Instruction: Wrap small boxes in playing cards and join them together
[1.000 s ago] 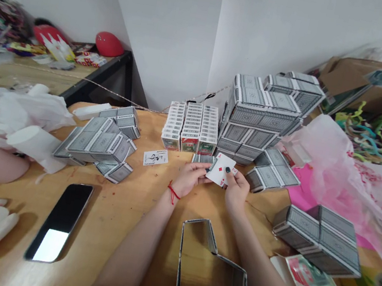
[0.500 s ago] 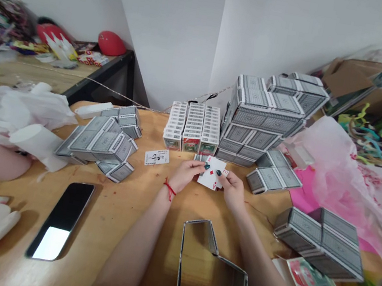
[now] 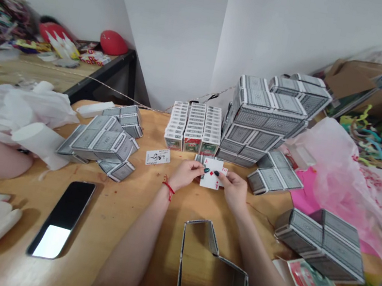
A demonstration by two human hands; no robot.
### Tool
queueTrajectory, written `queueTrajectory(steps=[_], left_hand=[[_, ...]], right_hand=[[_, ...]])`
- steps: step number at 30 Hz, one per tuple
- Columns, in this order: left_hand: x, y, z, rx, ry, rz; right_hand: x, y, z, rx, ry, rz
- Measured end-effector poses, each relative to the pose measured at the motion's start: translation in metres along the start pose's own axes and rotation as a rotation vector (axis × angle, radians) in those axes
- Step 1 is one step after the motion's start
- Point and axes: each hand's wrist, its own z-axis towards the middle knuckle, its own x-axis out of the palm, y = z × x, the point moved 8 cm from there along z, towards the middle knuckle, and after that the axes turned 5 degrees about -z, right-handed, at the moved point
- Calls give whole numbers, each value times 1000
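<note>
White rectangular paper ace of diamonds [image 3: 210, 181]: gripped between fingers of left hand [image 3: 185, 175] and right hand [image 3: 235, 189], equally near; long axis near-far.

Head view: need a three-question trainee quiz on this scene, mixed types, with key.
1. Which card faces up in front, held by the left hand and right hand?
2. True or false: the joker lies under the smartphone.
3. How many side-by-side columns do the playing-card boxes form? a) two b) three c) five

Key:
1. The ace of diamonds.
2. False; the joker and smartphone lie apart on the table.
3. b
</note>
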Motion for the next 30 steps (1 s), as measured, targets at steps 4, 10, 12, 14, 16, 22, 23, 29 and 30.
queueTrajectory(steps=[4, 10, 12, 14, 16, 22, 23, 29, 30], left_hand=[[0, 1, 4, 82, -35, 188], [-4, -14, -1, 234, -160, 476], [-5, -17, -3, 258, -183, 517], [-5, -19, -5, 282, -200, 532], [-4, -19, -6, 301, -208, 536], [13, -16, -8, 334, -171, 588], [16, -15, -9, 334, -164, 605], [38, -20, -16, 373, -111, 735], [41, -22, -17, 385, -114, 750]], right_hand=[[1, 1, 2, -34, 26, -7], [6, 8, 1, -121, 114, 15], [6, 11, 0, -160, 98, -25], [5, 14, -2, -192, 76, -65], [5, 13, -2, -208, 59, -96], [-7, 3, 2, -199, -71, -214], [-9, 2, 2, -201, -96, -245], [-18, 10, -6, -231, -244, -436], [-20, 13, -8, -234, -268, -470]])
